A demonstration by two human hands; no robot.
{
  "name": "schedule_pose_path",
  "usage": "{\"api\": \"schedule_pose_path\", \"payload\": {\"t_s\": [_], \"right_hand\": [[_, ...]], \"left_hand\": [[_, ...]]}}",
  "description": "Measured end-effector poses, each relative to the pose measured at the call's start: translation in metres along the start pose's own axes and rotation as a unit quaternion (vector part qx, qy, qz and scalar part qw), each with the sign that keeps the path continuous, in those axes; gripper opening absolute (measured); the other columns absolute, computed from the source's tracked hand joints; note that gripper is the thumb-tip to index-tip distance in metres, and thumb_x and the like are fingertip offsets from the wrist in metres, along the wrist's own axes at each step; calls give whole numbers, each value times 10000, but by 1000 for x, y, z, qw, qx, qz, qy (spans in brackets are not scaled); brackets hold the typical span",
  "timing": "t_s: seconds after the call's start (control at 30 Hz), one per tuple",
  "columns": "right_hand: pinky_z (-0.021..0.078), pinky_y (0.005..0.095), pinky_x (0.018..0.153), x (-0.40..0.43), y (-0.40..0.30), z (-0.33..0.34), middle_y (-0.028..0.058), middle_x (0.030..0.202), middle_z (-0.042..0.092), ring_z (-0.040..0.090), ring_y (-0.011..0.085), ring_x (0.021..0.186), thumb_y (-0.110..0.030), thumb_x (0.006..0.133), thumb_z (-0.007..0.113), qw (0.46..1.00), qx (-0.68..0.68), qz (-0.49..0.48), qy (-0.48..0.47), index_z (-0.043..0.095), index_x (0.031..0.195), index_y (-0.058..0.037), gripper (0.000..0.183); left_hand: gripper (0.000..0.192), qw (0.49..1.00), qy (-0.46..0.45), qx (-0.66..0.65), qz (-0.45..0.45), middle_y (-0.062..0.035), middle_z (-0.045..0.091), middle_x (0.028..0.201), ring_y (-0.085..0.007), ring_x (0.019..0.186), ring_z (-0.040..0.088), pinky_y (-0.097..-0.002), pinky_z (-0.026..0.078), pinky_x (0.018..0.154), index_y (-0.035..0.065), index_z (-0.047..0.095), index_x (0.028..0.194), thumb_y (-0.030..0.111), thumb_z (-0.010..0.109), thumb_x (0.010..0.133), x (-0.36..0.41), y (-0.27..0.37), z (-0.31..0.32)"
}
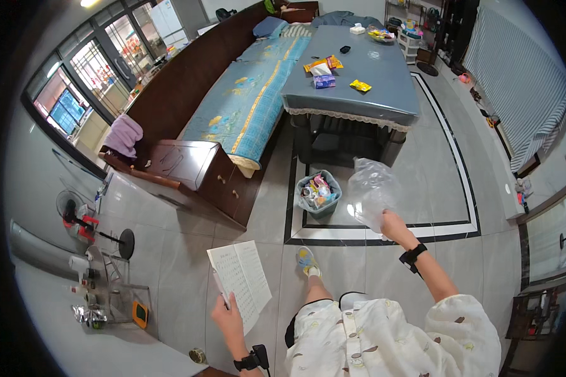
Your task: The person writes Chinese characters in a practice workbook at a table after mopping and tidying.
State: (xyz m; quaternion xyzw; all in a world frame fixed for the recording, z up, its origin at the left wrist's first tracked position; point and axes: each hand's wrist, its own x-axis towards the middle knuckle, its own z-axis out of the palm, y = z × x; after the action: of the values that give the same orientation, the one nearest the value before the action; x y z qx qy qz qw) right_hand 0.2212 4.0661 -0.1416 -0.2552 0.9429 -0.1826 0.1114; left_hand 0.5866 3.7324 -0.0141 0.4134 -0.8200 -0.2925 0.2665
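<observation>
My left hand (228, 316) grips an open notebook (246, 282) with handwriting on its pages, along with a pen (220, 284) lying against the notebook's left edge. From my right hand (397, 229), held out ahead, a crumpled clear plastic bag (371, 192) billows upward. Just left of that bag, a grey-green waste bin (324, 211) stands on the floor, heaped with wrappers and crumpled paper (318, 190). The bag and the bin appear apart. Both wrists wear black straps.
Ahead is a table (353, 101) under a grey cover, bearing a tissue pack (324, 81) and snack packets (360, 85). A wooden bench (250, 94) with blue cushions runs along its left, ending in a drawer cabinet (217, 176). A fan (92, 226) stands at the far left.
</observation>
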Motion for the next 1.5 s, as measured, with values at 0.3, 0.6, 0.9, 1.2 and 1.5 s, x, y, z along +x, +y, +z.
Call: {"api": "schedule_pose_path", "payload": {"t_s": [0.3,0.6,0.9,1.2,1.5], "right_hand": [[481,466,743,177,-2,52,285,877,597,579,409,877,-446,798,585,989,-46,119,-81,647,716,66,522],[456,460,787,319,34,146,266,1009,481,521,412,920,54,694,512,998,-39,-21,38,513,865,70,172],[471,445,828,439,26,324,209,1075,484,516,372,1014,35,735,476,986,-39,-120,-110,502,1058,-6,327],[441,430,892,471,81,483,204,1128,501,516,358,1045,-30,753,506,976,14,13,-217,546,1055,31,310],[354,424,998,441,91,408,273,1181,483,448,381,1151,-123,728,547,924,90,53,-367,385,1226,72,558]], "left_hand": [[219,999,-39,5,-32,-144,479,568,-177,493,376,-325,344,477,-59,519,771,131,589,853,163,-24,112],[154,992,-73,33,-101,-156,569,643,-177,525,497,-335,385,505,-62,540,810,82,567,858,251,-10,192],[226,965,-106,123,-208,-128,472,539,-202,460,362,-352,326,450,-65,607,859,159,634,850,233,-38,305],[205,975,-111,103,-160,-145,484,563,-243,480,388,-379,334,469,-45,634,860,160,637,846,221,-80,374],[231,969,-127,87,-192,-101,455,541,-187,483,365,-347,314,459,-29,618,823,198,624,863,232,-67,347]]}}
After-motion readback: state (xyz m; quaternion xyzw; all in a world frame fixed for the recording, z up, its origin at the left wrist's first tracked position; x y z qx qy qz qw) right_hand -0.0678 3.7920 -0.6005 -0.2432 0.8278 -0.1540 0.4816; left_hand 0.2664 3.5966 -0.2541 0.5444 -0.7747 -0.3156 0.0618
